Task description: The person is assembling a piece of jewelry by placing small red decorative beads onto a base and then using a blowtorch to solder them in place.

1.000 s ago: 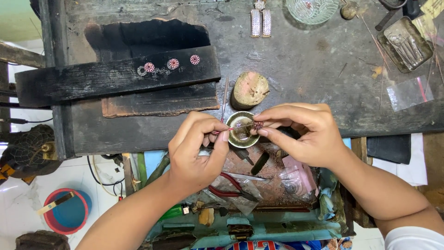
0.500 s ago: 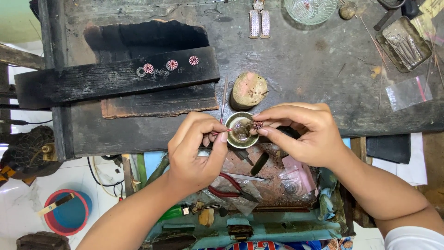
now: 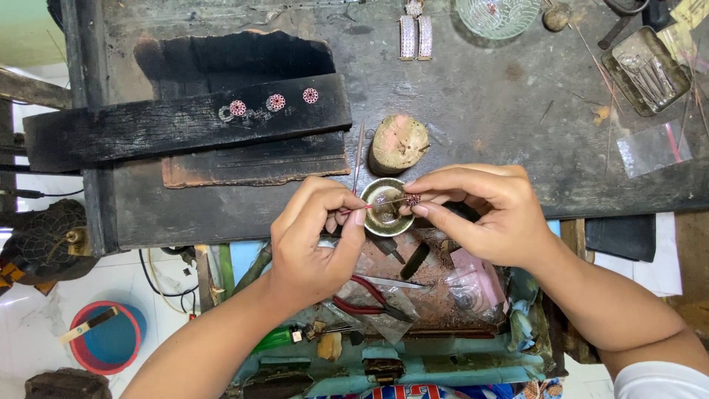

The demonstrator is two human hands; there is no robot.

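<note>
My left hand (image 3: 314, 240) pinches a thin red stick (image 3: 369, 206) that points right, over a small brass bowl (image 3: 385, 214) at the front edge of the dark workbench (image 3: 473, 111). My right hand (image 3: 480, 214) holds a small round red-stoned ornament (image 3: 413, 199) between thumb and fingertips, just above the bowl's right rim. The stick's tip meets the ornament. Three similar round ornaments (image 3: 275, 102) lie in a row on a charred wooden block (image 3: 185, 125) to the upper left.
A pinkish lump (image 3: 399, 142) stands behind the bowl. A glass dish (image 3: 497, 13), two silver strips (image 3: 415, 37) and a metal tray of tools (image 3: 645, 68) lie at the back. Red-handled pliers (image 3: 365, 295) rest in the cluttered drawer below. A red and blue bucket (image 3: 103, 347) sits on the floor.
</note>
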